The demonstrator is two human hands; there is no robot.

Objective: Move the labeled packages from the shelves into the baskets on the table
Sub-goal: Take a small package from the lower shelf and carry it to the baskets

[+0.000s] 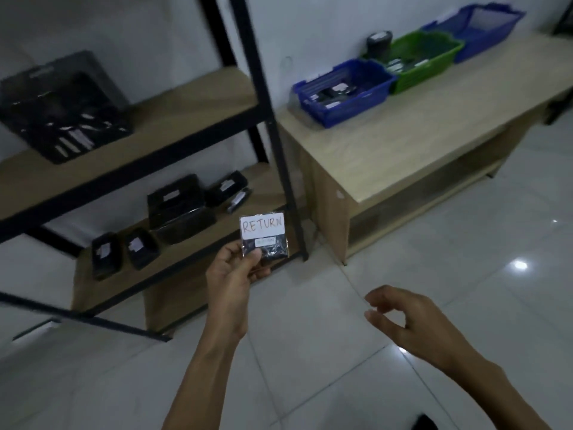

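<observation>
The left hand [231, 271] is up in front of the camera, thumb and fingers pinching a small dark package [265, 240] by its lower corner, its white label reading RETURN, held in the air left of the table [434, 125] and nearer the camera than it. The right hand [400, 318] hangs over the floor in front of the table, fingers loosely curled, holding nothing. The table is pale wood, set against a white wall, and along its back edge sit three baskets in a row: a blue basket [344, 91] at the table's left end with packages inside, a green basket [424, 60] touching it, and a second blue basket [483, 29] beyond. Left of the table stands a black-framed shelf unit [279, 169] with wooden boards; more labeled packages [179, 206] lie on its lower board, a black crate [62, 107] on the upper one. The floor [449, 290] is glossy white tile, catching lamp glare in front of the table.
</observation>
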